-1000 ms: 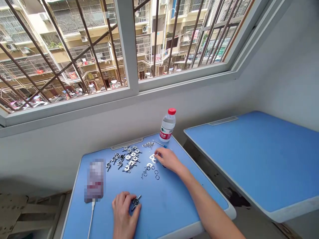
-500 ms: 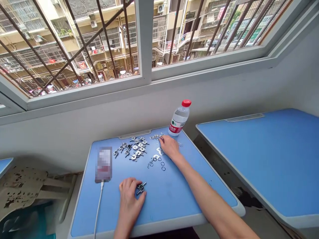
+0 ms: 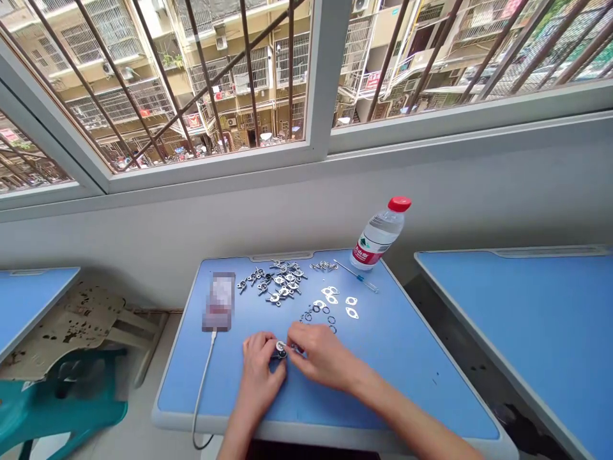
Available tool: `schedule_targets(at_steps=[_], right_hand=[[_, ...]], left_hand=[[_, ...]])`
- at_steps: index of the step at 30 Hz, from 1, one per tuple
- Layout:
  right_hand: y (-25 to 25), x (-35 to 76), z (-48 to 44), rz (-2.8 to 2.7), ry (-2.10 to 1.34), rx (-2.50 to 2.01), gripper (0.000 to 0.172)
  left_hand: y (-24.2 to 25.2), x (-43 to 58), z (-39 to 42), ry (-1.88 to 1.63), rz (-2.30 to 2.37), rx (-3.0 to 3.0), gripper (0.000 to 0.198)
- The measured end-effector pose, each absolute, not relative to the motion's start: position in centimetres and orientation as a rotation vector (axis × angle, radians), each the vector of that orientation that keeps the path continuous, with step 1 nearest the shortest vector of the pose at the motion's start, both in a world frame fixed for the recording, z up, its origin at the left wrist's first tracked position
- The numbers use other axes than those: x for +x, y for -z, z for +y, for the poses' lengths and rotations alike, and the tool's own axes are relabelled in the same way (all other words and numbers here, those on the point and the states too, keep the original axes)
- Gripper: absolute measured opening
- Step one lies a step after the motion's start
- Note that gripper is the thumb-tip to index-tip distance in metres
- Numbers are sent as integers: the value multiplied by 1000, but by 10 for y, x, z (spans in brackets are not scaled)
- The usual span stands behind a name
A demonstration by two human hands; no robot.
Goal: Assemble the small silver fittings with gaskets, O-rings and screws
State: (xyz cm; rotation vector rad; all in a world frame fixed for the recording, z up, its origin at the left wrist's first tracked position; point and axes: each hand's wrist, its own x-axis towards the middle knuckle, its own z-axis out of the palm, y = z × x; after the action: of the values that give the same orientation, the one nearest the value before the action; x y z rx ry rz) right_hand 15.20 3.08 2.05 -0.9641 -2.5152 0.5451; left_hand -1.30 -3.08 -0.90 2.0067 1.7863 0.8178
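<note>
My left hand (image 3: 258,372) rests near the front of the blue desk (image 3: 407,390), its fingers shut on a small metal wing-shaped fitting (image 3: 281,349). My right hand (image 3: 322,356) has come up against it, with fingertips pinching a tiny metal piece (image 3: 296,348) at the fitting. Farther back lie a heap of similar fittings (image 3: 280,281), several small screws (image 3: 324,266), black and metal rings (image 3: 318,314), and flat metal plates (image 3: 345,300). A small screwdriver (image 3: 357,275) lies beside a red-capped water bottle (image 3: 378,234).
A blurred phone (image 3: 220,301) lies at the desk's left, with a white cable (image 3: 204,377) running off the front edge. More blue desks (image 3: 507,332) stand to both sides, near a teal stool (image 3: 52,402). A barred window (image 3: 191,76) runs behind.
My right hand has moved from the plates and rings across to my left hand and the fitting. Plates it covered now show. The view has turned and tilted, shifting the desk within the picture.
</note>
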Motion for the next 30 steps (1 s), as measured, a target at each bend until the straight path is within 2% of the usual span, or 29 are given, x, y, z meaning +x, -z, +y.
schedule_targets(at_steps=[4,9,19,24,30], right_hand=[[-1,146,17,-2613,-354,-1006,16],[10,144,9,-2650,-328,-1067,15],[1,132,-3,-2614,-404,-1322,11],[-10,177,29,-2320,-654,-1464,15],[-22,237,63,-2109,-637,-1771,17]], left_hand=[[11,-13,-31,-805,1775,1970,18],[13,-14,-31,-841,1756,1967,21],[16,-17,-33,-879,1749,1919,28],[22,-21,-32,-895,1727,1913,23],[29,-26,-27,-924,1671,1937,17]])
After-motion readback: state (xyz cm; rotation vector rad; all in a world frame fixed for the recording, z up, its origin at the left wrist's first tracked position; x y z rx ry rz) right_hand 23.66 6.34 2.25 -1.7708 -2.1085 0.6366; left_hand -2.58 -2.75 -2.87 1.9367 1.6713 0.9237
